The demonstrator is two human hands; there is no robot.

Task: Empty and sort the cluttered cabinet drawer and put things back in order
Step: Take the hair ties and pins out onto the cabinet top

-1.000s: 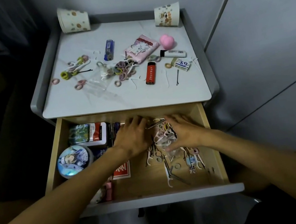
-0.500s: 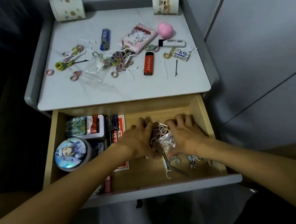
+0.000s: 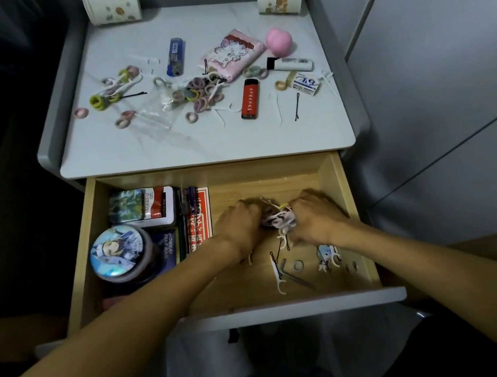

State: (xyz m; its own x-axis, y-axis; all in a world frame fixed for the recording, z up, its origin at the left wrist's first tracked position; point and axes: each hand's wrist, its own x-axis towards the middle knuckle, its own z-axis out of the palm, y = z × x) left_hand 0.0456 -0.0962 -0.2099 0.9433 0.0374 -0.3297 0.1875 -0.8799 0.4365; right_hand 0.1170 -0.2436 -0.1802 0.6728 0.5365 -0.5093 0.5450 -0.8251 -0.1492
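Nearest me, by the front edge of the open pale wooden drawer (image 3: 352, 205), a white plastic floss pick (image 3: 277, 276) and a dark metal hex key (image 3: 295, 275) lay loose. Mid-drawer, my left hand (image 3: 240, 225) and right hand (image 3: 315, 215) were both curled round a tangled clump of hair ties and floss picks (image 3: 279, 217), pressed between them. I judged this the emptying step. The next move called for lifting the clump without shedding pieces, then setting it near the front edge of the grey-white cabinet top (image 3: 139, 154) beyond.

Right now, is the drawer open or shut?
Open: the drawer is pulled out past the cabinet top, floor showing; the left hand and right hand grip a clump inside.
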